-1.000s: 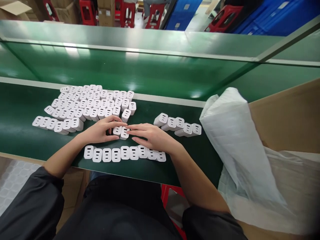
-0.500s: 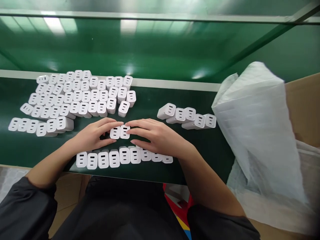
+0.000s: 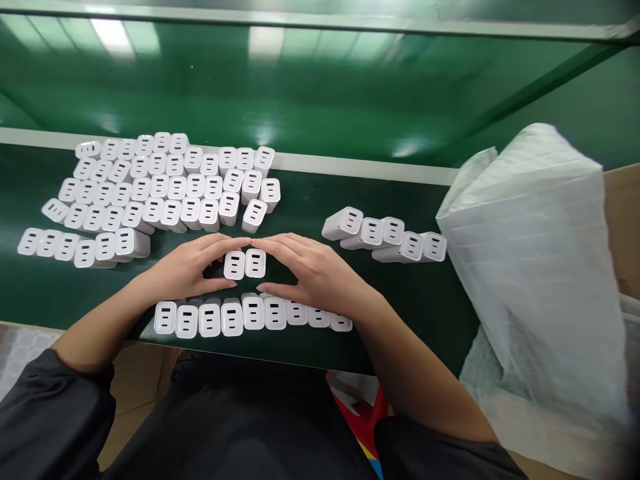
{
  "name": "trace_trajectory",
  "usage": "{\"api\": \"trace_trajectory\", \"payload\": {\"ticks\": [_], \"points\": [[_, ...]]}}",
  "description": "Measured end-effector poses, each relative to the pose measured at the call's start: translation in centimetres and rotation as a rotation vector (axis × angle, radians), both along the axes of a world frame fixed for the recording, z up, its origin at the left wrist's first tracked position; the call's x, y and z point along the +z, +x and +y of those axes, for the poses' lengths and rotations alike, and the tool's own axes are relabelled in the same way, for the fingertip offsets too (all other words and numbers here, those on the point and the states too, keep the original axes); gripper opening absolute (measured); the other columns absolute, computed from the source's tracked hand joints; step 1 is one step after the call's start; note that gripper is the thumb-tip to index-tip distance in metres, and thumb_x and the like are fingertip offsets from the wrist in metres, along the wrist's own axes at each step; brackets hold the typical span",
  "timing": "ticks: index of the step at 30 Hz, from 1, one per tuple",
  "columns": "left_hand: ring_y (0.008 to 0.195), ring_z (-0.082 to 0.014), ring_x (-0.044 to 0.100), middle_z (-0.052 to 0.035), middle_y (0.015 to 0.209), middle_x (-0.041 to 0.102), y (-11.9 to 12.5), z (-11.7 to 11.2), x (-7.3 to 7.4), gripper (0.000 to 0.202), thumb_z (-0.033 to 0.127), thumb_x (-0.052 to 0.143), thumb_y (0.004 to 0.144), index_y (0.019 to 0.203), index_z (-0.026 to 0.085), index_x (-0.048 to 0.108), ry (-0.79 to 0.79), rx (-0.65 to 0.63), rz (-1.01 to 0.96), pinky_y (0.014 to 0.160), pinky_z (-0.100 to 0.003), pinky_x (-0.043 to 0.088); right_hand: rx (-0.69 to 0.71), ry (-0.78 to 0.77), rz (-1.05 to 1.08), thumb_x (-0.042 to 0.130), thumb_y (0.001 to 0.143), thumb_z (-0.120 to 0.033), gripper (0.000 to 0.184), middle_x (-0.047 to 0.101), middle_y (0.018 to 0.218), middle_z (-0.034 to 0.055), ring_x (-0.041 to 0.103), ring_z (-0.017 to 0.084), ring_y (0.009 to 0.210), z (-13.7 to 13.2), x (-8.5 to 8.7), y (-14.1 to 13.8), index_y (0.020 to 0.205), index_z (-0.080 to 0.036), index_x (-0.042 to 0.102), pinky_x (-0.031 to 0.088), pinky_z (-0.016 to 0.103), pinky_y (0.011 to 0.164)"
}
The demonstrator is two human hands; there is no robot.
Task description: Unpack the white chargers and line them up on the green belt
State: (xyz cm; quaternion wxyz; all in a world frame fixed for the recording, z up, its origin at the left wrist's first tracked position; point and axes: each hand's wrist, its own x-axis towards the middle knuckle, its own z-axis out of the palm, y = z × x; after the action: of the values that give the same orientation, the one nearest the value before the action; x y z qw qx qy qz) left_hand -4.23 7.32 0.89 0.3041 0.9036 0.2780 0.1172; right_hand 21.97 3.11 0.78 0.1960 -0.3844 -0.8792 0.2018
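Two white charger plugs stand side by side on the dark green bench, port faces up. My left hand curves around their left side, thumb in front and fingers stretched behind. From the right, my right hand does likewise, its fingers reaching past the pair's far side and its thumb in front. The fingertips of both hands meet or nearly meet behind the pair. Small gaps show between the hands and the plugs; whether any finger touches them I cannot tell. Nearer me runs a row of similar plugs, its right end partly behind my right wrist.
A large block of white charger plugs fills the back left. Several more plugs lean at the right. Beyond them, white wrapping sheet hangs over a cardboard box. A green wall rises behind the bench.
The view has shifted slightly. My right hand's fingers have come away from the right plug's top and drawn together behind it. My left hand stays around the pair.
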Motion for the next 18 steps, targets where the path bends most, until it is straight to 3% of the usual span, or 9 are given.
{"api": "trace_trajectory", "payload": {"ticks": [5,12,15,18], "points": [[0.086,-0.0164,0.061,-0.0065,0.117,0.062,-0.8,0.3,1.1,0.056,0.040,0.058,0.093,0.144,0.026,0.041,0.015,0.048,0.068,0.077,-0.029,0.053,-0.123,0.039,-0.019,0.055,0.095,-0.032,0.041,0.068,0.120,0.0108,0.064,0.029,0.109,0.4,0.6,0.8,0.134,-0.019,0.052,0.050,0.047,0.094],[0.084,-0.0181,0.062,-0.0075,0.125,0.061,-4.0,0.9,4.2,0.057,0.043,0.054,0.093,0.146,0.029,0.040,0.013,0.048,0.231,0.071,-0.028,0.053,-0.473,0.147,-0.166,0.054,0.092,-0.031,0.044,0.065,0.119,0.0126,0.053,0.039,0.121,2.3,0.0,6.3,0.134,-0.024,0.055,0.035,0.063,0.107],[0.077,-0.0188,0.063,-0.0076,0.117,0.064,-5.8,0.8,5.2,0.058,0.045,0.056,0.091,0.146,0.031,0.041,-0.015,-0.008,0.284,0.062,-0.026,0.052,-0.514,0.161,-0.184,0.056,0.091,-0.035,0.044,0.060,0.125,0.0138,0.052,0.039,0.122,2.4,0.1,6.6,0.134,-0.024,0.055,0.037,0.063,0.106],[0.069,-0.0169,0.062,-0.0049,0.108,0.067,-7.4,0.6,6.0,0.056,0.043,0.058,0.090,0.144,0.033,0.044,-0.029,-0.041,0.331,0.055,-0.024,0.049,-0.470,0.203,-0.104,0.055,0.094,-0.036,0.043,0.055,0.133,0.0128,0.050,0.036,0.125,2.1,0.7,5.1,0.136,-0.025,0.052,0.040,0.059,0.107]]}}
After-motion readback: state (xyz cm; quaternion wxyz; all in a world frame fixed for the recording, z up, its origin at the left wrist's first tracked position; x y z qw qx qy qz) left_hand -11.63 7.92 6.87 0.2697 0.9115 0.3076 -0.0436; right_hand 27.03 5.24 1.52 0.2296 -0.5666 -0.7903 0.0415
